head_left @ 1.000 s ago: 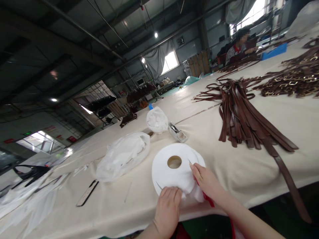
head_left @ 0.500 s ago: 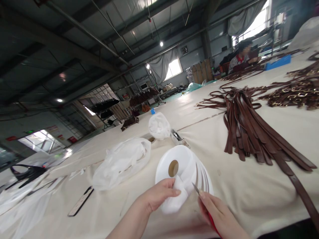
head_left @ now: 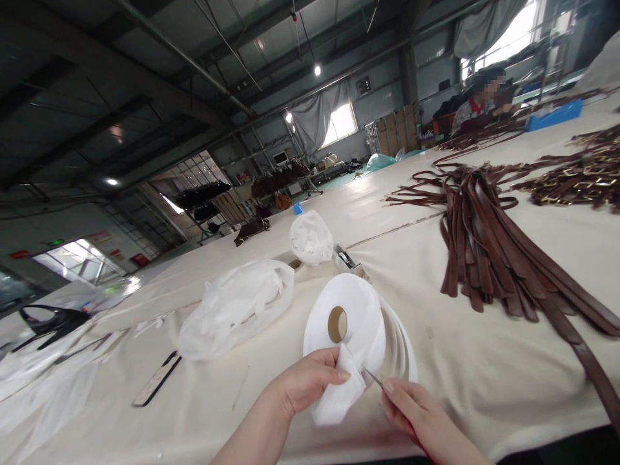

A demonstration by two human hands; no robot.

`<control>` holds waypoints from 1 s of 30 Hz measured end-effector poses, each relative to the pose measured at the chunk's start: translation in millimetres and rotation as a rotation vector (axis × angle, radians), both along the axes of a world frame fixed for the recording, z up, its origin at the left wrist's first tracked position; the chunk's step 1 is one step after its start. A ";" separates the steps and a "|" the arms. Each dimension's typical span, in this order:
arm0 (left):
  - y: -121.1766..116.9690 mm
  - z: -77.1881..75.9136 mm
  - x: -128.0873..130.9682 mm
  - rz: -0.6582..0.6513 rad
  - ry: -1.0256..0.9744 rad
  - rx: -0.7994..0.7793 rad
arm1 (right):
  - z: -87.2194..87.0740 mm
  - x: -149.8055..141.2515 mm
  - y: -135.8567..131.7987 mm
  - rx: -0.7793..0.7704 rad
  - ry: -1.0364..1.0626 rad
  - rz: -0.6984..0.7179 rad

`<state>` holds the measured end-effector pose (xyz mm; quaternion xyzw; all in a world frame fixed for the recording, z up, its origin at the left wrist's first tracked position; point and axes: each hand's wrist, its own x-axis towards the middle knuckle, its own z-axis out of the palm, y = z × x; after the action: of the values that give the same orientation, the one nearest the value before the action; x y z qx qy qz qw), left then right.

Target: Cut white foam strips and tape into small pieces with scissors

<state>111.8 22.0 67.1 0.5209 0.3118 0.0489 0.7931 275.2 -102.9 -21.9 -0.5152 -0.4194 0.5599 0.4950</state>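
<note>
A large white roll of tape (head_left: 356,326) with a brown cardboard core stands tilted on its edge on the cream table (head_left: 436,310), with more white rolls leaning behind it. My left hand (head_left: 305,382) pinches the loose white end of the roll near the front edge. My right hand (head_left: 416,413) grips a thin blade with a red handle (head_left: 375,379); its tip touches the white material just right of my left fingers.
Crumpled clear plastic bags (head_left: 237,303) lie to the left. A pile of brown leather straps (head_left: 489,232) spreads at right, with buckled straps (head_left: 576,174) beyond. A dark flat strip (head_left: 155,380) lies left. A person sits at the far end (head_left: 479,100).
The roll went from lying flat to being tipped up on its edge. My left hand rose to pinch its loose end, and my right hand brought the blade in to the material.
</note>
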 end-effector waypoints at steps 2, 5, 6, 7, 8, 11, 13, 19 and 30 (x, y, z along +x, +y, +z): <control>0.8 -2.8 -1.2 0.001 0.002 -0.016 | -2.4 1.6 1.0 -0.001 0.008 0.025; 2.1 -5.9 -2.4 -0.003 0.001 -0.012 | -5.5 4.7 2.4 0.010 -0.025 0.029; 2.4 -6.3 -2.6 -0.006 -0.005 -0.011 | -5.6 5.7 2.4 0.011 -0.041 0.021; 2.8 -6.2 -2.8 -0.008 -0.013 -0.011 | -4.9 6.4 2.2 0.012 -0.055 0.012; 3.1 -5.8 -2.9 -0.006 -0.025 -0.012 | -3.7 6.9 1.7 0.009 -0.067 0.008; 4.0 -4.7 -3.5 0.006 -0.049 -0.011 | 2.3 6.1 0.0 0.001 -0.084 0.007; 4.3 -5.4 -4.2 0.010 -0.048 -0.007 | 5.8 4.2 0.0 -0.001 -0.081 0.002; 1.3 -7.2 -4.0 -0.031 -0.019 -0.002 | 4.2 -3.6 4.4 0.016 -0.018 -0.025; -3.0 -12.7 -3.2 -0.038 -0.055 0.025 | -5.9 -20.0 14.0 -0.015 -0.037 -0.159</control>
<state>108.7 19.1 54.5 0.5351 0.2792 0.0520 0.7956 255.2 -88.8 -27.8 -0.5609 -0.3823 0.5124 0.5260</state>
